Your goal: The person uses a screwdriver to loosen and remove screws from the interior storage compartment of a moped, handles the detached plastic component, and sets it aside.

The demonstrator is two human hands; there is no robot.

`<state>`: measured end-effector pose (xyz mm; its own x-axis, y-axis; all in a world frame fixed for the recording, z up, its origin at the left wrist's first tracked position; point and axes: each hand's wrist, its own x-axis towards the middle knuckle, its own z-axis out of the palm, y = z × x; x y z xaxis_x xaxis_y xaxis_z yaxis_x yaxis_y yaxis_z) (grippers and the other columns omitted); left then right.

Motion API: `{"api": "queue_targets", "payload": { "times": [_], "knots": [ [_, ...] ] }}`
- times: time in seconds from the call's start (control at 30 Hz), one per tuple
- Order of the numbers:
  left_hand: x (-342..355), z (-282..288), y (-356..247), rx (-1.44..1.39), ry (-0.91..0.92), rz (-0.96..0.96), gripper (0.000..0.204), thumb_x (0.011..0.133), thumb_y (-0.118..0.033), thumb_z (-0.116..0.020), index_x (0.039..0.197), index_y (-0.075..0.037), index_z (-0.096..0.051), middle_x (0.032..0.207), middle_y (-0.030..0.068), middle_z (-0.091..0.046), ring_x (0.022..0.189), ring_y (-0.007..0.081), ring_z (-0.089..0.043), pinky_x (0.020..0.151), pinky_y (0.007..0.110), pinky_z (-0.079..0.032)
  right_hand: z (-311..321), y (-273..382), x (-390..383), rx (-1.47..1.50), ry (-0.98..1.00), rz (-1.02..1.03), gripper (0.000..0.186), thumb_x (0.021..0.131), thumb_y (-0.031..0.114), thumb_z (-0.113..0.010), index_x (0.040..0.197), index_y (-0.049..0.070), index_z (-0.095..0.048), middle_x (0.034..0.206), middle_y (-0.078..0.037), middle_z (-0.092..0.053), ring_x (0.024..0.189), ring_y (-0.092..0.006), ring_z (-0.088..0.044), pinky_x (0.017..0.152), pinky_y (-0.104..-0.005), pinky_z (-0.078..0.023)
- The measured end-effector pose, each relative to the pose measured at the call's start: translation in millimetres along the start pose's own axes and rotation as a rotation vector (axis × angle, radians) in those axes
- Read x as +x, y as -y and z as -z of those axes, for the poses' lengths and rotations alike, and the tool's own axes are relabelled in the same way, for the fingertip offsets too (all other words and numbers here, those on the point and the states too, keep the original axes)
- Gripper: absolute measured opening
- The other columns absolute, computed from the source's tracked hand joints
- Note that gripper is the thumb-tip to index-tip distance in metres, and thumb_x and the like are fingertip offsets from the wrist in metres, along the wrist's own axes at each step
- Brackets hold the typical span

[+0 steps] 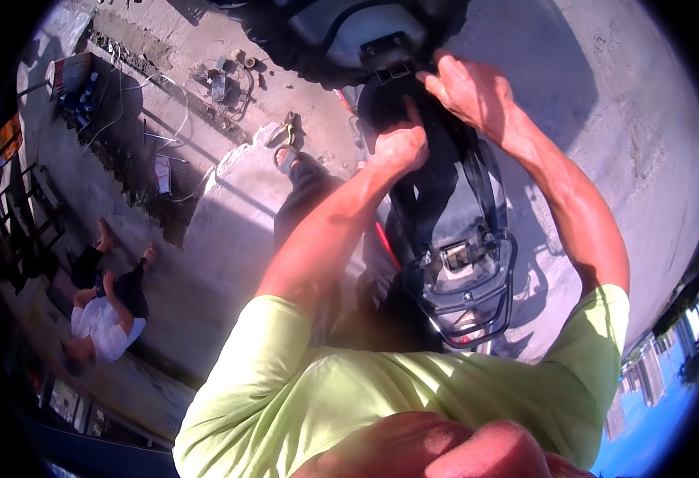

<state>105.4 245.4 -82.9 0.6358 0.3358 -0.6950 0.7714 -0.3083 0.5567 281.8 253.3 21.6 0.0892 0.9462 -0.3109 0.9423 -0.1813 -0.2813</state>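
A dark two-wheeled vehicle, apparently a scooter or motorcycle, stands below me with its rear toward my body. At its far end is a raised black-edged part with a grey inner panel, which looks like a lifted seat, and a metal bracket sits at its near edge. My left hand is over the black body, index finger stretched forward and the other fingers curled. My right hand is beside the bracket, its fingers bent in at the panel's edge; what they pinch, if anything, is hidden.
A black tubular rear rack is close to my chest. On the concrete ground at left lie loose parts and cables and a small box. A person in a white top sits at far left.
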Motion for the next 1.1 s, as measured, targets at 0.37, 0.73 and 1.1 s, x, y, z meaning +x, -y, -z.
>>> {"api": "queue_targets", "payload": {
  "times": [0.37,0.73,1.1],
  "knots": [
    [-2.6,0.2,-2.4,0.008,-0.036,0.009,0.102,0.094,-0.023,-0.062,0.164,0.018,-0.002,0.118,0.0346,-0.073,0.110,0.0449,-0.074,0.099,0.049,-0.058,-9.8,-11.8,-5.2,0.074,-0.100,-0.050,0.038,0.099,0.039,-0.071,0.102,0.001,-0.067,0.081,-0.022,-0.074,0.076,-0.0452,-0.074,0.068,-0.0533,-0.059],
    [-21.9,19.7,-11.6,-0.182,-0.078,0.069,0.074,0.102,-0.019,-0.054,0.165,0.010,-0.028,0.120,0.0361,-0.073,0.115,0.0456,-0.074,0.101,0.053,-0.057,36.0,-5.5,-69.8,0.193,-0.271,-0.369,0.026,0.099,0.030,-0.074,0.098,0.005,-0.070,0.081,-0.017,-0.074,0.081,-0.0325,-0.078,0.071,-0.0430,-0.060],
    [-88.8,-4.5,2.4,-1.760,-0.128,0.063,0.047,0.115,-0.027,-0.052,0.155,-0.002,-0.050,0.114,0.0142,-0.077,0.117,0.0277,-0.070,0.107,0.046,-0.054,-9.9,50.9,-137.4,1.140,0.325,-0.769,0.041,0.095,0.020,-0.078,0.129,0.002,-0.065,0.109,-0.009,-0.077,0.074,-0.0100,-0.064,0.063,-0.0263,-0.053]
  ]
}}
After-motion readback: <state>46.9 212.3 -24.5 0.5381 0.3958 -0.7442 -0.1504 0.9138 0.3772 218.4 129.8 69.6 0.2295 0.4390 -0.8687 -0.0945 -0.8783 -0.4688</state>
